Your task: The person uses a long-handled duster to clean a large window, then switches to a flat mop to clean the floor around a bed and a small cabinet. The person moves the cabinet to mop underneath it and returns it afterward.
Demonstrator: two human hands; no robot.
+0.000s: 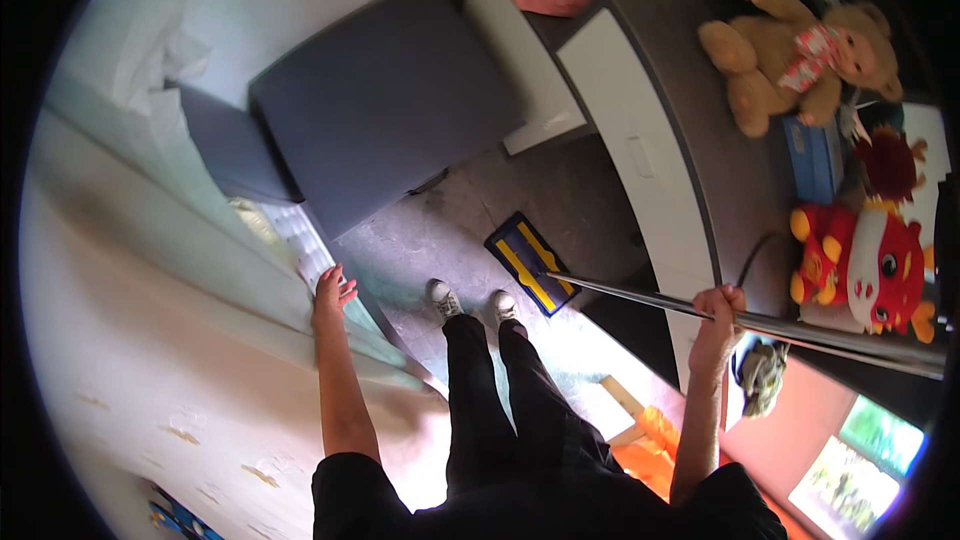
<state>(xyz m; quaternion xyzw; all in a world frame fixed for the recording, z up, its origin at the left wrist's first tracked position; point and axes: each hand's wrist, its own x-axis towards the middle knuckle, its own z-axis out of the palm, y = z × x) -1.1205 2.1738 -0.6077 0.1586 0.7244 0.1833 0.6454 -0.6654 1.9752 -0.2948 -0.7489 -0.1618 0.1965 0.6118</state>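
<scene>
My right hand [718, 322] grips the metal handle [630, 292] of a flat mop. The mop's dark blue head with yellow strips [531, 264] lies on the grey floor [405, 255], ahead and to the right of my shoes. My left hand [334, 292] is at the edge of a pale curtain [247, 262], its fingers apart and holding nothing. Whether that hand touches the curtain I cannot tell. Beyond it, partly behind the curtain, is a white quilted-looking surface [296, 232].
A large dark grey upholstered piece [382, 105] stands ahead. Along the right runs a cabinet with white fronts [637, 142]. On its top sit a teddy bear [802, 60], a blue box [814, 157] and a red plush toy [862, 262]. Something orange [652, 457] lies near my right side.
</scene>
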